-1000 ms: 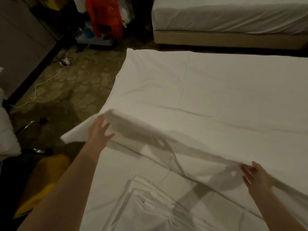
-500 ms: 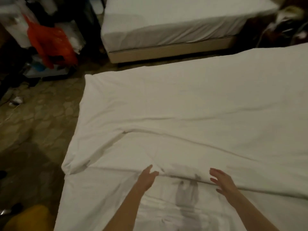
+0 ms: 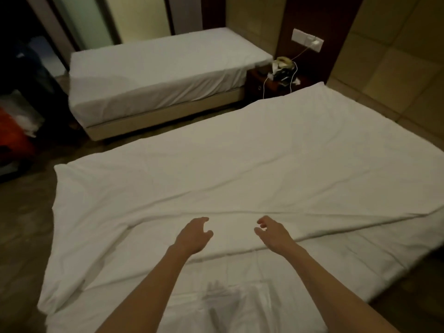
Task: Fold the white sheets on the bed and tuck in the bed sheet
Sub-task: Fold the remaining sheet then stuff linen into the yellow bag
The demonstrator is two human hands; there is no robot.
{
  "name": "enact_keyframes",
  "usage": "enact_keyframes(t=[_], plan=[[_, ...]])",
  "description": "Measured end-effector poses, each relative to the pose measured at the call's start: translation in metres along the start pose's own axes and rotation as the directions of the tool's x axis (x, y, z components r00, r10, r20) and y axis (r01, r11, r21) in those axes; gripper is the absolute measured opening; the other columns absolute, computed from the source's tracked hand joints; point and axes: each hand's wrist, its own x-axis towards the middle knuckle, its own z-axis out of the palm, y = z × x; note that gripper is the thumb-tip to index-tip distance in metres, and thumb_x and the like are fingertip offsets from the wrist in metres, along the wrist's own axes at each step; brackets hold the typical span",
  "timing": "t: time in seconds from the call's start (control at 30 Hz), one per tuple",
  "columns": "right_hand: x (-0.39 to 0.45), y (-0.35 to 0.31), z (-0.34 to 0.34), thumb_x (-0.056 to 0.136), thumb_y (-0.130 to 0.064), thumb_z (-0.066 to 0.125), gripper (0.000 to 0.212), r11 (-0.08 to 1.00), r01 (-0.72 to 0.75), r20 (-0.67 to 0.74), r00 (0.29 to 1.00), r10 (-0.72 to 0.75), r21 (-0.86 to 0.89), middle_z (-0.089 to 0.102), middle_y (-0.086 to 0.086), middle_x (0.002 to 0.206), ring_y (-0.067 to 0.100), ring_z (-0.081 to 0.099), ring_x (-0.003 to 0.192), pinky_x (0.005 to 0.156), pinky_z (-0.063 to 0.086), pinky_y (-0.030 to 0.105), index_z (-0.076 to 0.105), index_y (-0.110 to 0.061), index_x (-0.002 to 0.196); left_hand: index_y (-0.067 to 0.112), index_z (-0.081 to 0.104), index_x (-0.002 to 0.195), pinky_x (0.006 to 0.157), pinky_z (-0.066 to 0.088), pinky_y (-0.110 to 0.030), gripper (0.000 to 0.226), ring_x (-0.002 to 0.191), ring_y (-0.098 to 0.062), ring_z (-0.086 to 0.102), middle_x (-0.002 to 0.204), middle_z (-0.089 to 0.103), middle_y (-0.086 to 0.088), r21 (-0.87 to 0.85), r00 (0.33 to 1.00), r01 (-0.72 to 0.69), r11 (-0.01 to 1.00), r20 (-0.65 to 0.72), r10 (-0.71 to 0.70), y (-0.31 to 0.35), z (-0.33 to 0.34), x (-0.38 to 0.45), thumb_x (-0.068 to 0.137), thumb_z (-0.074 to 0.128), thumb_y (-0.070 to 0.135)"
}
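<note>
Second bed; nightstand, wall socket.

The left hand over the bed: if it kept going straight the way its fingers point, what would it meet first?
Probably the long raised crease in the spread white cotton sheet, just beyond the left hand. Nothing else shows between them, though the hand's height is unclear.

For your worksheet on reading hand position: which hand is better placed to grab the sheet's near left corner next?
Left, probably. The left hand hangs open nearer that side of the white sheet than the right hand.
</note>
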Motion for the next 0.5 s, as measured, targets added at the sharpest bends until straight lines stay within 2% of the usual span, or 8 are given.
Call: enact_keyframes(t=[0.1, 0.23, 0.3, 0.5], plan=[[-0.011, -0.021, -0.027, 0.097, -0.034, 0.047, 0.041, 0.987, 0.069, 0.05, 0.997, -0.062, -0.144, 0.053, 0.007, 0.132, 0.023, 0.052, 0.118, 0.093, 0.04, 0.029, 0.045, -0.013, 0.132, 0.017, 0.032, 0.147, 0.111, 0.023, -0.028, 0.053, 0.14, -0.018, 0.029, 0.155, 0.029, -0.003, 0.037, 0.999, 0.007, 0.999, -0.052, -0.005, 0.013, -0.023, -0.025, 0.098, 0.047, 0.031], [-0.011, -0.048, -0.047, 0.098, -0.035, 0.045, 0.041, 0.916, 0.251, 0.088, 0.968, -0.236, -0.313, 0.054, 0.009, 0.13, 0.024, 0.052, 0.118, 0.093, 0.04, 0.028, 0.042, -0.012, 0.131, 0.019, 0.033, 0.145, 0.111, 0.023, -0.026, 0.051, 0.14, -0.016, 0.031, 0.153, 0.032, -0.001, 0.05, 0.986, 0.08, 0.996, -0.153, -0.071, 0.011, -0.052, -0.062, 0.098, 0.047, 0.032], [-0.012, -0.055, -0.039, 0.098, -0.036, 0.045, 0.038, 0.882, 0.298, 0.107, 0.955, -0.278, -0.365, 0.056, 0.007, 0.128, 0.022, 0.053, 0.116, 0.091, 0.041, 0.027, 0.043, -0.014, 0.129, 0.02, 0.034, 0.145, 0.111, 0.025, -0.026, 0.051, 0.139, -0.015, 0.032, 0.152, 0.033, 0.001, 0.055, 0.975, 0.124, 0.991, -0.19, -0.111, 0.001, -0.063, -0.083, 0.098, 0.047, 0.035], [-0.042, -0.083, 0.02, 0.098, -0.039, 0.042, 0.041, 0.801, 0.37, 0.261, 0.926, -0.274, -0.47, 0.053, 0.003, 0.132, 0.019, 0.051, 0.12, 0.094, 0.042, 0.03, 0.04, -0.016, 0.132, 0.019, 0.031, 0.146, 0.112, 0.024, -0.025, 0.053, 0.14, -0.016, 0.03, 0.153, 0.03, 0.001, 0.009, 0.936, 0.227, 0.974, -0.278, -0.216, -0.046, -0.093, -0.154, 0.098, 0.047, 0.034]])
